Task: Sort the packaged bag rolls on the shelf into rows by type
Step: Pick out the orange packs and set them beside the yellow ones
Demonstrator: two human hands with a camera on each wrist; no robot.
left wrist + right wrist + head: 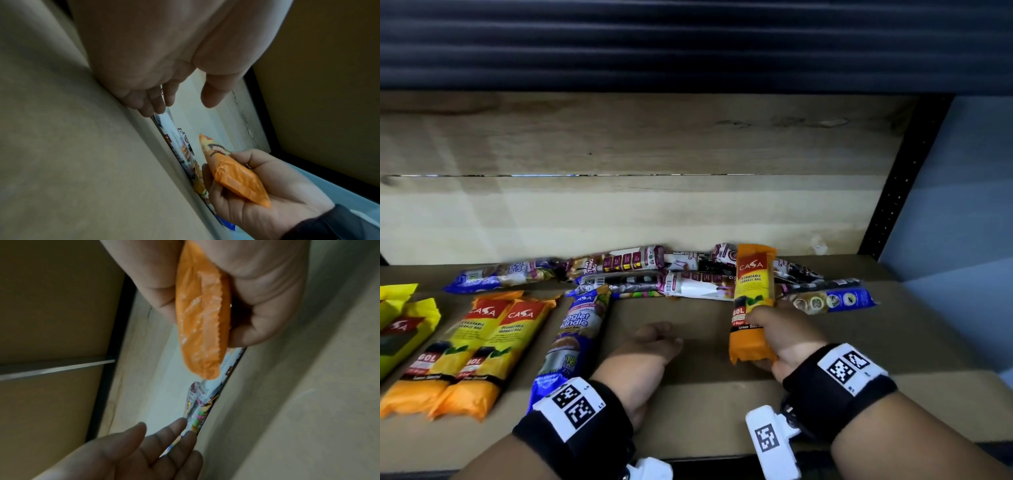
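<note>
While the left hand (654, 342) lies relaxed, the right grip (777, 329) clasps an orange-yellow pack (751, 301).

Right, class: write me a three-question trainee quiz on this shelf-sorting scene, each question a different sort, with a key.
1. True or false: the left hand holds a pack.
2. Which pack does the right hand grip? A blue pack; B orange Casa pack; C white pack.
3. Fill in: the two sorted orange packs lie to the ___ of the upright-lying blue pack in the head view.

Key: 1 false; 2 B; 3 left.
</note>
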